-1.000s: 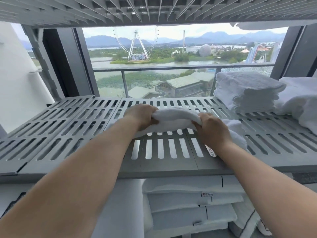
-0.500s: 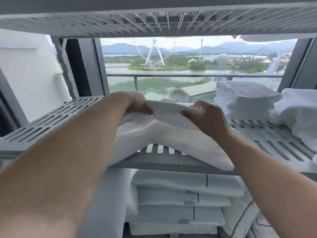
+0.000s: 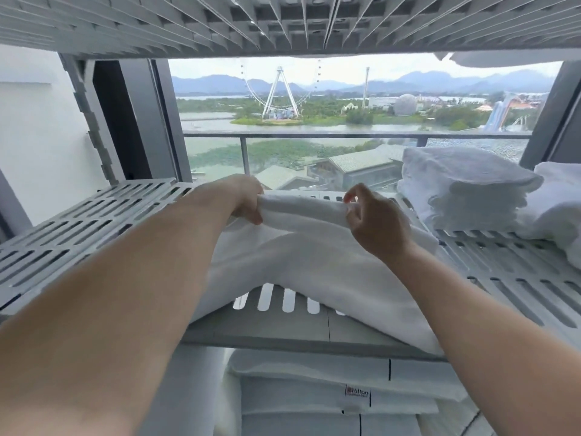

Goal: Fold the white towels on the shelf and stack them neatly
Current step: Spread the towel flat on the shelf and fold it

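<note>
Your left hand [image 3: 248,199], right hand [image 3: 367,218] pinch towel [image 3: 314,250] edge above shelf [image 3: 94,221], fold unfinished. 1 folded stack [image 3: 465,190] done; loose pile [image 3: 559,202] beside it left.

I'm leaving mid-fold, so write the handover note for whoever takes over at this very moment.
Left hand: grips the top edge of the towel, held up above the shelf.
Right hand: pinches the same edge, index finger raised.
The towel hangs between both hands, with its lower part draped on the shelf and reaching the front edge.
Done: a folded stack sits at the right rear of the shelf.
Left: fold this towel, set it on the folded stack, then probably deal with the loose pile at far right.
</note>
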Demonstrator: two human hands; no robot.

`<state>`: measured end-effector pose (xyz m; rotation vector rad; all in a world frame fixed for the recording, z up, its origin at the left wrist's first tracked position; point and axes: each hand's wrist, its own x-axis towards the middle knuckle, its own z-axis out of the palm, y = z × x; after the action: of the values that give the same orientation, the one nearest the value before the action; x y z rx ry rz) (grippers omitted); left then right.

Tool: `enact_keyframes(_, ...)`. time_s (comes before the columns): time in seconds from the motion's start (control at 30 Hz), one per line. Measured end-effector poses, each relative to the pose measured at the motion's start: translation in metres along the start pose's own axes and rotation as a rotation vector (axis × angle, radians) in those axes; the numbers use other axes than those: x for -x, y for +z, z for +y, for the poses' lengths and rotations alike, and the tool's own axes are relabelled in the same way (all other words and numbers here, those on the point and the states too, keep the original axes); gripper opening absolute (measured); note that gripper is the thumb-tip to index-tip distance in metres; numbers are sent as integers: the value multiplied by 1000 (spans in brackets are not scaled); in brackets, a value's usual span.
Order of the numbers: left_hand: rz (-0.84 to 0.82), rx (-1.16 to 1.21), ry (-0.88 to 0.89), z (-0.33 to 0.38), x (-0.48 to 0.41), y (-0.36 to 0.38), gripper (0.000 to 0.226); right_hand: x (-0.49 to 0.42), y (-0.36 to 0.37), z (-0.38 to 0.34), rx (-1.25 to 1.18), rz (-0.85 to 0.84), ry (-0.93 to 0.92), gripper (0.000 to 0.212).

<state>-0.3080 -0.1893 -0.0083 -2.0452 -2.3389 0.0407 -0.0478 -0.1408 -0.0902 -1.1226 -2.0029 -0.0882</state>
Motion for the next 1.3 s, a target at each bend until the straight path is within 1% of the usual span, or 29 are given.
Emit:
enact_keyframes(0.13,-172,-35,53,-12,-47,-1,37,-31,24,17,62,55,-36,13)
enact_keyframes(0.17,-239,12,55,-16,-58,-2,38,-39,29,21,75,77,-50,12)
enact_keyframes(0.27,-459,283,33,-27,-85,-5,40,-59,43,31,138,106,-83,10)
enact_keyframes(0.3,-456,331,27,-31,-96,-3,41,-65,47,34,169,106,-82,10)
enact_keyframes(0.33,-347,328,26,-35,-107,2,41,-71,52,37,206,97,-62,12)
enact_keyframes(0.37,-128,246,28,-37,-114,9,41,-75,55,39,248,76,-17,15)
enact_keyframes(0.43,455,46,37,-38,-122,32,42,-77,64,40,360,7,119,22)
enact_keyframes(0.47,627,5,80,-36,-122,46,41,-76,70,40,410,-15,162,24)
enact_keyframes(0.5,688,-12,135,-33,-121,58,38,-74,74,39,441,-20,168,23)
enact_keyframes(0.6,679,25,247,-23,-122,77,20,-66,80,33,425,22,45,10)
enact_keyframes(0.63,668,56,262,-19,-123,79,19,-64,82,31,417,40,4,8)
enact_keyframes(0.67,643,75,277,-17,-123,81,23,-64,82,29,419,35,-21,10)
enact_keyframes(0.7,604,88,291,-13,-123,85,27,-64,83,28,419,-11,-21,14)
enact_keyframes(0.77,487,95,271,-7,-125,95,31,-64,86,27,419,-156,71,15)
enact_keyframes(0.83,351,107,210,-5,-127,105,32,-64,89,34,396,-291,234,17)
enact_keyframes(0.9,228,183,172,-7,-130,109,33,-64,87,40,377,-360,373,25)
enact_keyframes(0.93,185,218,170,-8,-131,110,33,-65,87,42,411,-383,412,29)
enact_keyframes(1.03,129,243,193,-8,-133,108,33,-70,84,46,604,-504,509,46)
enact_keyframes(1.1,124,242,198,-6,-134,107,33,-71,80,51,542,-547,587,57)
enact_keyframes(1.13,123,240,198,-5,-134,108,33,-71,79,55,481,-546,587,62)
enact_keyframes(1.2,131,239,183,-4,-134,109,35,-70,77,61,414,-513,520,65)
enact_keyframes(1.3,156,210,151,-4,-134,108,42,-75,78,64,386,-503,448,51)
